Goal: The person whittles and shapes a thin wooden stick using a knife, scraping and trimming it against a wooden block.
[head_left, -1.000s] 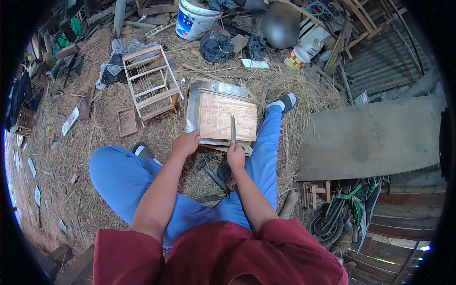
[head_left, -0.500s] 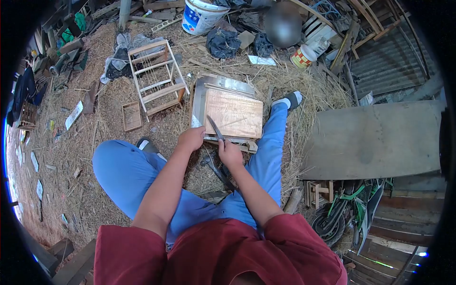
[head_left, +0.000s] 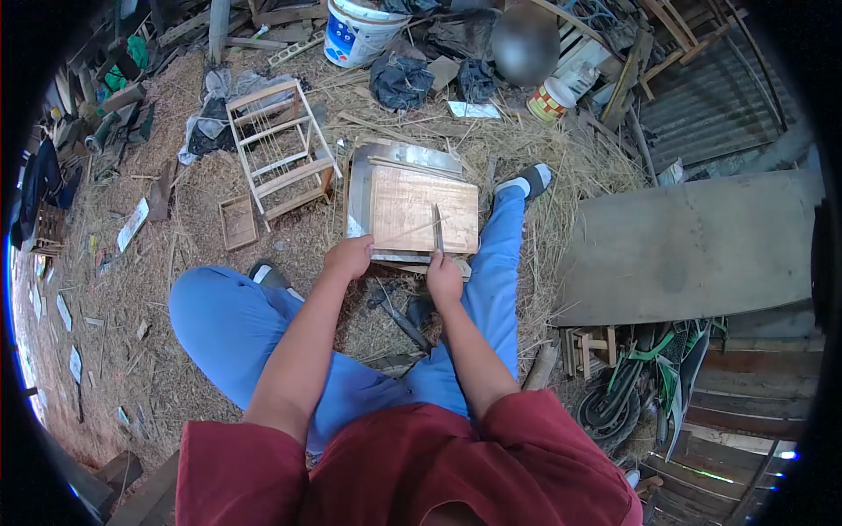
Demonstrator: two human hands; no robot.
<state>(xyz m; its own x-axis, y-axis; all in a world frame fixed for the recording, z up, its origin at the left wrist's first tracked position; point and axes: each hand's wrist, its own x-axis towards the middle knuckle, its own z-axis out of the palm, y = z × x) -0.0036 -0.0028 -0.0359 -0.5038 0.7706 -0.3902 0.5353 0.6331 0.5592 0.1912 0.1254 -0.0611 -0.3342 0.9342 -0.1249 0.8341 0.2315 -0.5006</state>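
My right hand is closed round the handle of a knife, its dark blade pointing away from me across a flat wooden board. At the board's near left corner, my left hand is closed, with its fingertips pinched. From those fingers a thin wooden stick seems to run slantwise over the board, and the blade crosses it near its far end. Beneath the board is a larger base with metal-coloured edges. A hammer-like tool lies on the ground between my legs.
A slatted wooden frame and a small wooden tray are on the straw-strewn ground at left. Buckets and black bags stand behind. To the right are a large flat panel and a green motorbike.
My right hand has moved the knife rightward, from the board's left side to its right part, and the blade now points nearly straight ahead. My left hand stays at the corner.
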